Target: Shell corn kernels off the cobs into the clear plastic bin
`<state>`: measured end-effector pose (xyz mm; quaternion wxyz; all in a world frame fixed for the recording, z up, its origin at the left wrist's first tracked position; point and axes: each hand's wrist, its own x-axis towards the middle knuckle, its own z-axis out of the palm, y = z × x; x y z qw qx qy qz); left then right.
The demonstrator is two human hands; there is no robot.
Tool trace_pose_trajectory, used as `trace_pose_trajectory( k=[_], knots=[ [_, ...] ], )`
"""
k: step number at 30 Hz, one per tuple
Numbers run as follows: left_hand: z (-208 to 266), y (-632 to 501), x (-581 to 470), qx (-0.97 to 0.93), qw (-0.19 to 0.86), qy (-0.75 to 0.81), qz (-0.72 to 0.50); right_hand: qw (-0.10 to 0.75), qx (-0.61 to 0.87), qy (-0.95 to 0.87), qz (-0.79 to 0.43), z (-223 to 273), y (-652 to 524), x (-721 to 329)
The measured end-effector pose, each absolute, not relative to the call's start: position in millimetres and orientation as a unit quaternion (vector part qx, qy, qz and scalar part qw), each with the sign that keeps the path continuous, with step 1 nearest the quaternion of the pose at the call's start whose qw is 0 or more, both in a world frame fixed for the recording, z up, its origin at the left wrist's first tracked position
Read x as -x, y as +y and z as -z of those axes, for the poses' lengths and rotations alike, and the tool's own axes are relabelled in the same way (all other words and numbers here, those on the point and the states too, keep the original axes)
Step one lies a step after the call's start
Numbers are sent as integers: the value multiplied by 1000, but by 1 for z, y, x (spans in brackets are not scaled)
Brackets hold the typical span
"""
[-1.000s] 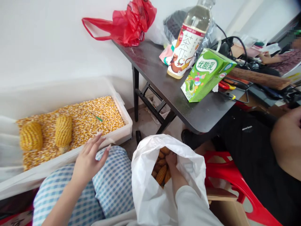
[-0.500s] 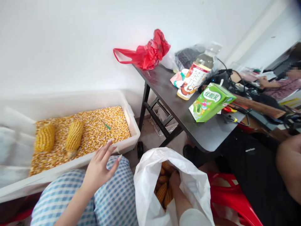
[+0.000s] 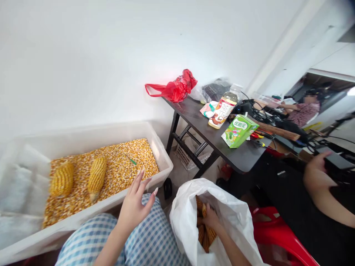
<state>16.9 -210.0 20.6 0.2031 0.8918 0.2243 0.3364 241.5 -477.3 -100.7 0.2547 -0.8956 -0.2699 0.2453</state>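
My right hand (image 3: 212, 218) reaches down into a white sack (image 3: 185, 214) of corn cobs (image 3: 205, 236). Its fingers are closed around one ear of corn (image 3: 204, 210), partly hidden by the hand and the sack's rim. My left hand (image 3: 135, 203) hovers over my knee with fingers spread and nothing in them, close to the front wall of a translucent plastic bin (image 3: 158, 136). Loose corn kernels (image 3: 124, 162) fill part of that bin. On the kernels lie two yellow corn cobs, a thick one (image 3: 62, 179) and a slimmer one (image 3: 97, 177).
A dark table (image 3: 199, 125) right of the bin carries a red plastic bag (image 3: 177, 88), a drink bottle (image 3: 224, 109), a green drink carton (image 3: 238, 131) and cables. Another person's arm (image 3: 318, 177) is at the right, by a red stool (image 3: 280, 229). A further person (image 3: 302, 111) sits farther back.
The view has tilted up and turned left. Inside the sack my right hand has come up slightly, and an ear of corn now shows at its fingers. My left hand stays spread.
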Motion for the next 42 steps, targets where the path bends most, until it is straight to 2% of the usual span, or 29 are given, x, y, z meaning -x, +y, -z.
trace_pose_trajectory(
  k=[2,10,12,16,19,23,25,28,31,37,42],
  knots=[
    [-21,-210,-13,-884,226,214,-348,268,909,-243,-207,79,-486,-234],
    [-10,-210,36,-883,273,157,-348,476,862,-170,21,-69,-509,-175],
    [-9,-209,49,-876,285,168,-351,554,813,-166,63,-107,-505,-160],
    [-19,-212,66,-851,344,184,-351,683,692,-213,97,-160,-470,-142],
    [-35,-218,74,-805,453,185,-337,725,643,-244,7,-178,-420,-134],
    [-59,-216,84,-668,649,193,-310,694,609,-307,-230,-185,-337,-120],
    [-70,-209,92,-609,714,191,-288,647,592,-332,-347,-186,-295,-108],
    [-81,-198,111,-548,785,171,-233,589,544,-386,-457,-185,-240,-81],
    [-84,-190,128,-483,831,173,-215,545,499,-431,-518,-181,-201,-49],
    [-81,-173,140,-382,841,230,-306,506,446,-473,-567,-161,-168,-4],
    [-81,-152,139,-335,832,225,-380,484,479,-441,-585,-127,-177,0]
  ],
)
